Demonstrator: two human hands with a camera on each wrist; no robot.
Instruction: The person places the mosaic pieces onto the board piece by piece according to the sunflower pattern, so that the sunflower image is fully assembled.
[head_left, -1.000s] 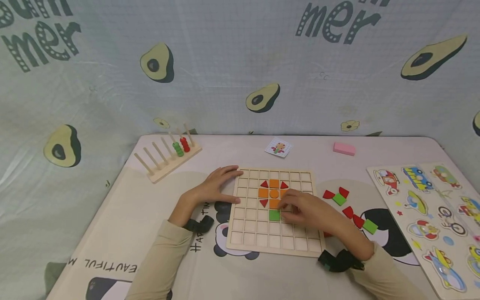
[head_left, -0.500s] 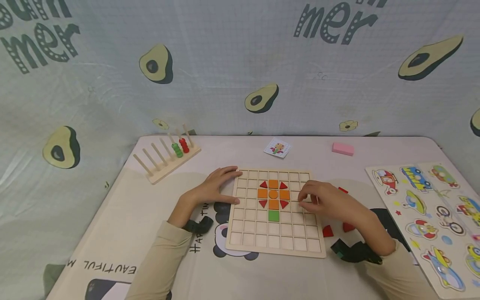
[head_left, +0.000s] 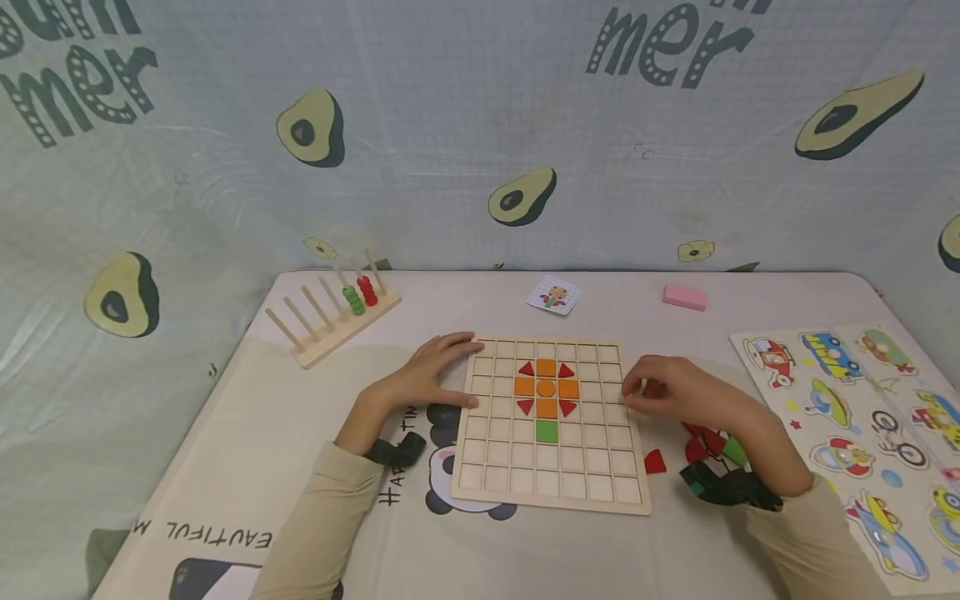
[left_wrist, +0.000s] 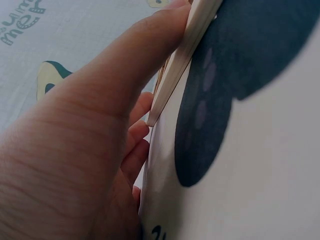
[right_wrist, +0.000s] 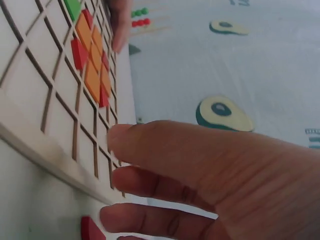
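Note:
A wooden grid board (head_left: 510, 479) lies on the table. Orange squares (head_left: 546, 367) and an orange circle (head_left: 546, 389) form a cross on it, with red triangles (head_left: 566, 370) at the corners and a green square (head_left: 547, 431) below. My left hand (head_left: 431, 371) rests against the board's left edge, thumb and fingers spread; the left wrist view shows its thumb (left_wrist: 150, 42) touching the side. Over the board's right edge, my right hand (head_left: 675, 387) has loosely bent fingers. In the right wrist view, no piece shows between its thumb (right_wrist: 150, 140) and fingers.
Right of the board lie a loose red piece (head_left: 655, 462) and, partly hidden by the right forearm, more red pieces and a green piece (head_left: 735, 452). A pattern card (head_left: 554, 295), pink block (head_left: 684, 297), peg stand (head_left: 352, 327) and picture puzzle (head_left: 817, 421) surround the board.
My right hand has left the cross and moved right to the board's edge. A red triangle now shows at the cross's lower right. The left hand stays in place.

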